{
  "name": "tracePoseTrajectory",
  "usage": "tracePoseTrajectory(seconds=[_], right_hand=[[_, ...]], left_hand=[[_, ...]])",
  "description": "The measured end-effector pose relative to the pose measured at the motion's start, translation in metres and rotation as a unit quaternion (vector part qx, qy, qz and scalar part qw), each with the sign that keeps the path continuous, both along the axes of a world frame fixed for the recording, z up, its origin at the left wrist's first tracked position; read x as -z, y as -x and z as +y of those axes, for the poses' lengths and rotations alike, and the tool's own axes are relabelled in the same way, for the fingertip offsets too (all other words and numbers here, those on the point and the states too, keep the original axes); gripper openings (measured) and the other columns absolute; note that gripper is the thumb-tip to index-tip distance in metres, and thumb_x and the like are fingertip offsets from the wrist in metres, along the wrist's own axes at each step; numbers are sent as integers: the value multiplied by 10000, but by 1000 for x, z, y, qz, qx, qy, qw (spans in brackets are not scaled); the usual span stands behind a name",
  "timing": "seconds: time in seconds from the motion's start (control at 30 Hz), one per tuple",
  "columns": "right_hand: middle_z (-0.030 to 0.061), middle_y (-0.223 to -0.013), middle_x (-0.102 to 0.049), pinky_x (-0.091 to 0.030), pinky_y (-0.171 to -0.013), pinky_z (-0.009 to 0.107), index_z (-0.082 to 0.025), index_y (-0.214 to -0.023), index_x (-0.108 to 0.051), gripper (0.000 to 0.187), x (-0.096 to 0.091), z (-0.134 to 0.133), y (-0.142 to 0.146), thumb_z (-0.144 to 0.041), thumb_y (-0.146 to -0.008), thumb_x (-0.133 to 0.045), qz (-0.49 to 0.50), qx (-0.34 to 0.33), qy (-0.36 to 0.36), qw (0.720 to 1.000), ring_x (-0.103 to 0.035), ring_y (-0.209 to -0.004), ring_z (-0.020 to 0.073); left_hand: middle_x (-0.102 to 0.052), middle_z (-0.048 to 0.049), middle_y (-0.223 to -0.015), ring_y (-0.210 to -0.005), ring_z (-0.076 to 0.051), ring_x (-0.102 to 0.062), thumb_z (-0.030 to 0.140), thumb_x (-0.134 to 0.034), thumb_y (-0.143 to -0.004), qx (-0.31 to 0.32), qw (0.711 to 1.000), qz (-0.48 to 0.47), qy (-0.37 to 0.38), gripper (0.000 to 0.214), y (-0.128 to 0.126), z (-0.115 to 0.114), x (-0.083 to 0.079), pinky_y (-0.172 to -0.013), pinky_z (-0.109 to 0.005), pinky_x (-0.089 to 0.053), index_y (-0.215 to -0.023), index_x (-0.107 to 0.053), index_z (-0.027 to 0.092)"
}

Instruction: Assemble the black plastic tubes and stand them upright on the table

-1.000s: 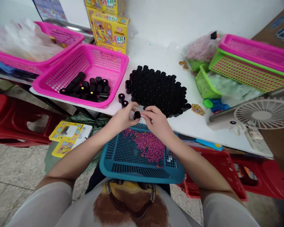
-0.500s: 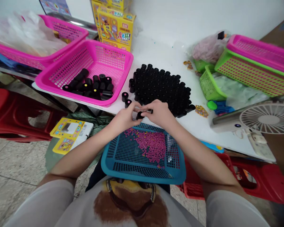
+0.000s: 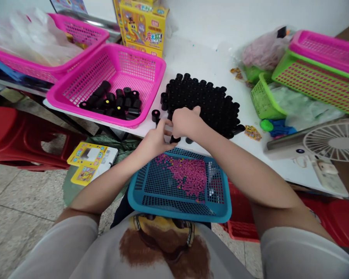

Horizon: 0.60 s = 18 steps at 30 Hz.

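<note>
My left hand [image 3: 156,138] and my right hand [image 3: 185,122] meet at the white table's front edge, fingers curled. A small black cylinder [image 3: 175,139] sits between them; both hands pinch it. Just behind stands a dense block of upright black cylinders [image 3: 205,104]. Two loose black cylinders [image 3: 156,115] stand left of my hands. On my lap rests a blue mesh tray [image 3: 151,190] holding a heap of small purple beads [image 3: 192,176]. A pink basket [image 3: 116,69] at the left holds several black cylinders lying down.
Yellow toy boxes [image 3: 144,25] stand at the back. Green and pink baskets [image 3: 314,73] and plastic bags fill the right side, with a white fan [image 3: 331,141] near the table edge. Red stools [image 3: 17,135] stand left and right below. A yellow packet [image 3: 88,161] lies on the floor.
Both hands have moved forward and up from above the blue tray to the table edge next to the block of cylinders, with the small black cylinder still between them.
</note>
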State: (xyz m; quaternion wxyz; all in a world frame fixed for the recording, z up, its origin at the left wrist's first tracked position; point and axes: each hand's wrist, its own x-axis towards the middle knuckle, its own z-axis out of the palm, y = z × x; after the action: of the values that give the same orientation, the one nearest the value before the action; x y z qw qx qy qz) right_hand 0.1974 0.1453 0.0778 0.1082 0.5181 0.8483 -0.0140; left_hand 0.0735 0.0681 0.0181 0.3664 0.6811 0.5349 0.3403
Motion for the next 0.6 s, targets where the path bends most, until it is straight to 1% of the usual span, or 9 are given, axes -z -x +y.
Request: tracePoseTrajectory(seconds=[0.13, 0.27, 0.33, 0.4, 0.43, 0.47, 0.5, 0.57, 0.6], right_hand=[[55, -766, -670, -416, -1019, 551, -174, -897, -778, 183, 1, 4, 5, -338, -819, -805, -12, 40, 32, 999, -686, -957, 310], [50, -804, -713, -400, -1031, 535, -192, -907, -810, 134, -16, -2, -1, -278, -809, -840, -2, 63, 67, 996, -688, -999, 306], [58, -889, -760, -381, -1036, 532, -218, -956, -830, 100, -26, -16, -14, -262, -867, -815, 50, 80, 65, 993, -677, -1063, 310], [69, -1041, -791, -375, -1036, 511, -253, -1069, -832, 145, -27, -39, -31, -250, -970, -727, 150, 66, 10, 986, -640, -1162, 310], [76, -1122, -789, -383, -1036, 490, -262, -1125, -822, 189, -22, -53, -40, -236, -1015, -670, 199, 42, -25, 979, -616, -1211, 306], [76, -1150, -783, -399, -1033, 457, -256, -1134, -816, 214, -13, -69, -47, -226, -1048, -623, 228, 10, -31, 973, -613, -1213, 288], [72, -1118, -782, -422, -1023, 416, -239, -1108, -815, 231, 0, -84, -53, -208, -1064, -591, 236, -27, 4, 971, -635, -1163, 259], [72, -1087, -771, -473, -972, 336, -207, -1067, -810, 240, 36, -114, -62, -176, -1070, -572, 183, -82, 154, 968, -679, -1060, 210], [73, -1062, -772, -496, -932, 313, -195, -1046, -816, 184, 57, -127, -65, -174, -1041, -633, 160, -92, 193, 964, -697, -1017, 206]], left_hand=[[-794, -3, -981, -597, -116, -682, 147, -857, -754, -2, 1000, 11, 10, 615, -1, 3, -1, -618, -222, -492, -1221, -466, 230], [-808, -15, -1015, -591, -119, -679, 148, -854, -775, -2, 1000, 31, 0, 614, 0, 1, 0, -611, -227, -505, -1266, -492, 220], [-816, -39, -1088, -613, -126, -695, 152, -824, -824, 0, 998, 58, -24, 593, 3, -2, 1, -647, -243, -529, -1330, -519, 215], [-818, -58, -1125, -727, -167, -749, 178, -790, -882, -1, 992, 108, -65, 501, 8, -4, 2, -721, -270, -556, -1339, -589, 215], [-819, -66, -1123, -802, -197, -772, 202, -775, -910, -6, 987, 138, -86, 422, 11, -5, 2, -758, -287, -566, -1309, -638, 215], [-820, -74, -1109, -868, -227, -784, 232, -761, -934, -16, 980, 169, -102, 346, 14, -5, 2, -785, -304, -572, -1270, -682, 213], [-822, -84, -1084, -909, -255, -790, 266, -747, -954, -31, 973, 200, -110, 296, 18, -4, 1, -794, -319, -577, -1242, -714, 210], [-821, -111, -1030, -916, -299, -796, 327, -704, -996, -66, 957, 260, -108, 299, 23, -2, 0, -770, -346, -582, -1265, -732, 201], [-819, -120, -1004, -890, -310, -797, 349, -680, -1013, -82, 949, 285, -102, 334, 25, -2, -1, -745, -352, -580, -1307, -720, 197]])
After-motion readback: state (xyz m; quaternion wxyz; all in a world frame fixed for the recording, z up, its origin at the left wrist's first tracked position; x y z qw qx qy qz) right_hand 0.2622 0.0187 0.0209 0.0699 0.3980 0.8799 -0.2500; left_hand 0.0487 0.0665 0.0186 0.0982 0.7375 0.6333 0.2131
